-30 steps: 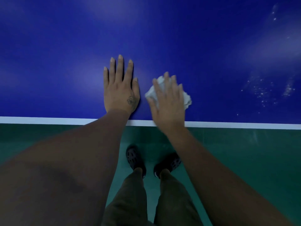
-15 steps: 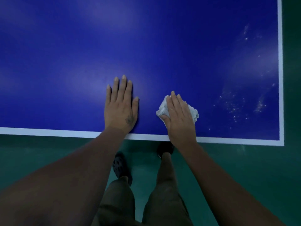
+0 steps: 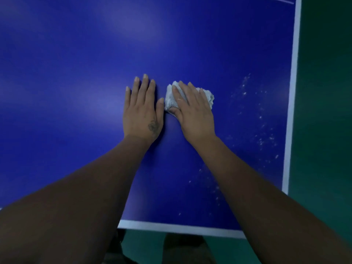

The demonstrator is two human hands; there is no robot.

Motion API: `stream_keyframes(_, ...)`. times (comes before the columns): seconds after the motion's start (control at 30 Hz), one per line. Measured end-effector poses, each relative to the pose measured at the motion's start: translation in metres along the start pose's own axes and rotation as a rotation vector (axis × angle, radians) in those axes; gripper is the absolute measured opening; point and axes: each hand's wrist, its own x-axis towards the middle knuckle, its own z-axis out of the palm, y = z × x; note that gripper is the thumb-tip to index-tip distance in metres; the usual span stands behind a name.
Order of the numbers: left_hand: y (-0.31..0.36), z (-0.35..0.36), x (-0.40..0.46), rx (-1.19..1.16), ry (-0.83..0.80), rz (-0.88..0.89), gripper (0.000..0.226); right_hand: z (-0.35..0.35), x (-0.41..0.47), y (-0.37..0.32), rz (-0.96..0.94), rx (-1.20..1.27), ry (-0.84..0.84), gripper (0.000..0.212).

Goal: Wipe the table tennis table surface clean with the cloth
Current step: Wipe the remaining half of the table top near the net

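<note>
No readable text, label, brand or number shows anywhere; the small dark mark on the left hand (image 3: 143, 113) cannot be made out.

Most of the cloth (image 3: 170, 100) is covered by the right hand (image 3: 194, 113), so its full shape cannot be told. The table (image 3: 76, 63) is cut off at the far and left edges. The legs (image 3: 182, 248) at the near edge are blurred and mostly hidden, possibly trousered.
</note>
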Motion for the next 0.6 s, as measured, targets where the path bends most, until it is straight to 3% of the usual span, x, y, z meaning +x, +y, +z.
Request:
stream_keyframes(0.27, 0.065, 0.034, 0.107, 0.019, 0.059, -0.117, 0.065, -0.008, 0.118, 0.102, -0.053, -0.008, -0.068, 0.059)
stream_keyframes(0.6, 0.069, 0.044, 0.115, 0.138, 0.080, -0.129, 0.066, -0.022, 0.229, 0.196, -0.017, -0.011, -0.151, 0.063)
